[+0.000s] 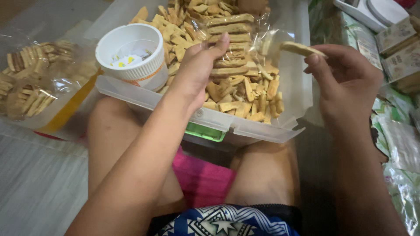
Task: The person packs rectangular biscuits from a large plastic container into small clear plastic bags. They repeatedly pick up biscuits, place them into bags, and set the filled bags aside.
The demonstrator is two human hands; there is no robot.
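Note:
A clear plastic bin (245, 126) rests on my knees, filled with tan rectangular crackers (245, 94). My left hand (199, 65) reaches into the bin and holds a clear bag (232, 48) with a neat stack of crackers inside. My right hand (345, 81) hovers over the bin's right edge, pinching a single cracker (302, 49) between thumb and fingers. A white paper cup (131, 52) with small coloured bits inside stands in the bin's near left corner.
A second clear container (39, 87) with bagged crackers sits at the left on the floor. Printed packets and boxes (398, 52) crowd the right side, and a white scale (372, 11) lies at the top right.

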